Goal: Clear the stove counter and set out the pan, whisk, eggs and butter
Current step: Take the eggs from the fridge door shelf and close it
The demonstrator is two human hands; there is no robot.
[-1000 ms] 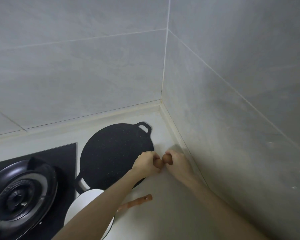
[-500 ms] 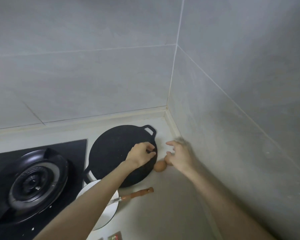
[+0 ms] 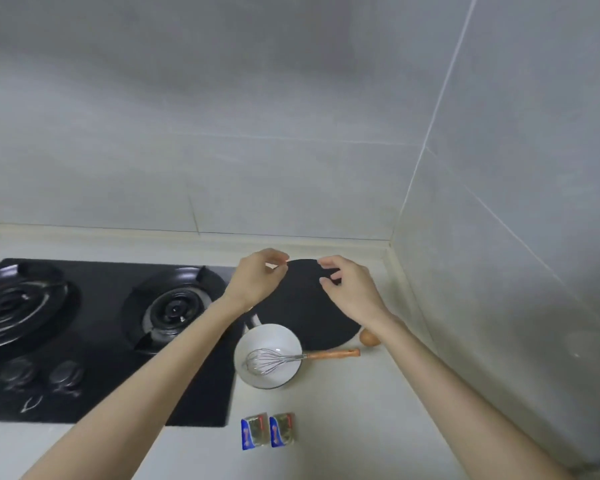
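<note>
Fingers (image 3: pixel 272 253) of left hand (image 3: pixel 257 280), right hand (image 3: pixel 355 292) loosely curled over pan (image 3: pixel 303 318); egg (image 3: pixel 369 337) beside.

Centre frame: pan (image 3: pixel 305 306) reads matt black to me, no shine. Just below it, bowl (image 3: pixel 278 336) is white, glossy, glazed-looking. Whisk (image 3: pixel 274 360): bright wire metal; its handle (image 3: pixel 333 354) orange-brown wood, satin. Egg (image 3: pixel 369 338) at right of centre: brown shell, smooth, dull. Bottom centre, butter packets (image 3: pixel 255 430) in shiny printed wrapper; I can't tell foil from plastic. Left: hob (image 3: pixel 111 386) glossy black glass, burner (image 3: pixel 175 308) dark metal with a sheen. Counter (image 3: pixel 361 410) pale, smooth, matt. Wall tiles (image 3: pixel 222 133) grey, matt.
</note>
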